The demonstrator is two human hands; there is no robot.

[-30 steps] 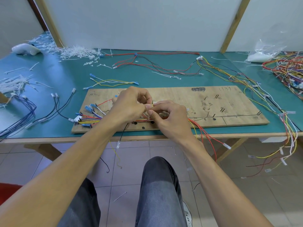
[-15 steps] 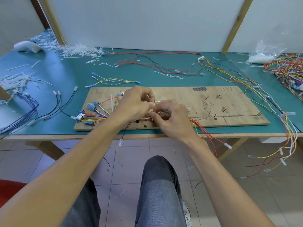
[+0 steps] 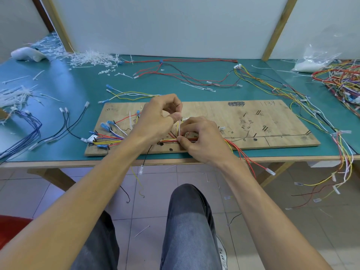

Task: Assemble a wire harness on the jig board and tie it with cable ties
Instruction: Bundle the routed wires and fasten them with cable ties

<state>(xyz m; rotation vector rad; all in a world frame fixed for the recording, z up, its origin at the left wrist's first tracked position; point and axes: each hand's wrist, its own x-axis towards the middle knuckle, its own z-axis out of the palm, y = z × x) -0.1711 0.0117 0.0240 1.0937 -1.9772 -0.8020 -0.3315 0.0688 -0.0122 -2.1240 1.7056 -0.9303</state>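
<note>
A wooden jig board lies on the green table. A bundle of red, yellow and black wires runs along the board's near edge, with blue terminals and a white connector at its left end. My left hand pinches the upright tail of a white cable tie between thumb and forefinger. My right hand pinches the tie where it loops around the bundle, just below the left hand. The loop itself is mostly hidden by my fingers. Red and yellow wire ends hang off the table edge to the right.
Loose white cable ties are heaped at the back left. Finished harnesses lie behind the board, and a tangled wire pile sits at the right. Blue and black wires lie at the left. My knees are below the table edge.
Both hands stay together over the bundle. The left hand has lifted slightly, drawing the tie tail upward. The camera view has tilted a little.
</note>
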